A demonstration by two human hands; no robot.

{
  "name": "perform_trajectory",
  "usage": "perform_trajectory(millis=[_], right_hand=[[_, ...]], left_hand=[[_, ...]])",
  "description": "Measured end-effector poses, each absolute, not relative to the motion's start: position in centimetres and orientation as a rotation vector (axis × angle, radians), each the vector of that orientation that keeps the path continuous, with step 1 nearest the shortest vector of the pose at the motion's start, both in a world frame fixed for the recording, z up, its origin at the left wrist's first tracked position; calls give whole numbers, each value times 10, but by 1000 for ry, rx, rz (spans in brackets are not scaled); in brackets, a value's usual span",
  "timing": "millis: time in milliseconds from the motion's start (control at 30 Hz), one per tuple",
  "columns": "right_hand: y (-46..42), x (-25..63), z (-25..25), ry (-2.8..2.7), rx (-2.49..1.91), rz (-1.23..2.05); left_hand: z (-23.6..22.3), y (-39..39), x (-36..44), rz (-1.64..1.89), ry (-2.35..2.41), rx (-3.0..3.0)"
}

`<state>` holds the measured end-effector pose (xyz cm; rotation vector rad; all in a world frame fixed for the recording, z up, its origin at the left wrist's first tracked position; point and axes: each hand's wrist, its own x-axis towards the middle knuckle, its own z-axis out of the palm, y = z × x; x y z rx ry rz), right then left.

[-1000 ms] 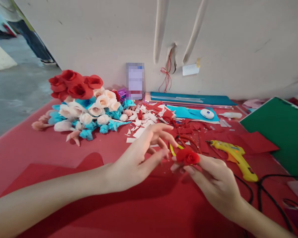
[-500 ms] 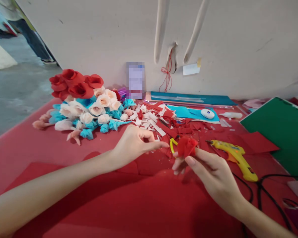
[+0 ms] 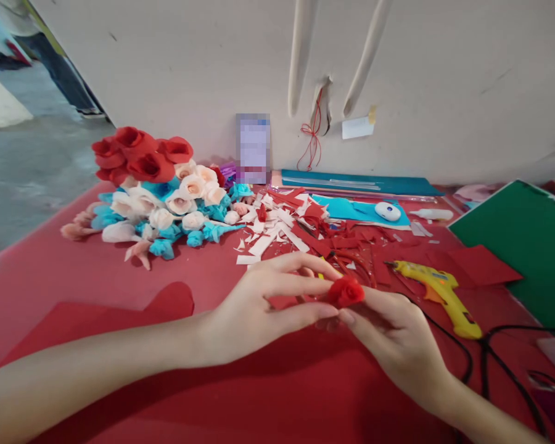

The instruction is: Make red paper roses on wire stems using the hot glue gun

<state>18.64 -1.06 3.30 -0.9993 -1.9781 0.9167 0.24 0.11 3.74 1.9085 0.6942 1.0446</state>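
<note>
Between my two hands a small red paper rose [image 3: 346, 291] is held up over the red table [image 3: 213, 410], its rolled petals facing me. My right hand [image 3: 398, 336] pinches its base from the right with thumb and fingers. From the left, my left hand [image 3: 263, 308] grips its side, thumb below and fingers above. Part of the rose's base is hidden by the fingertips. Under my left forearm lie cut red paper pieces [image 3: 171, 301]. Behind the hands is a heap of white and red paper scraps [image 3: 282, 225].
Finished paper flowers [image 3: 180, 200] in red, white and blue pile up at the left. A yellow glue gun [image 3: 437, 290] with a black cable lies at right, beside a green board [image 3: 522, 246]. A phone [image 3: 253, 148] leans on the wall. Someone's legs [image 3: 60, 74] show at far left.
My left hand has moved right and closed on the rose, which it was apart from before. The rose has tipped toward me and sits slightly lower.
</note>
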Motion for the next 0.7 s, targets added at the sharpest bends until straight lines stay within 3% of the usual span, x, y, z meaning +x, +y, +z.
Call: perform_trajectory(millis=[700], right_hand=[[-12, 182, 35, -1965, -1021, 891]], left_hand=[[42, -4, 4, 1067, 754, 1818]])
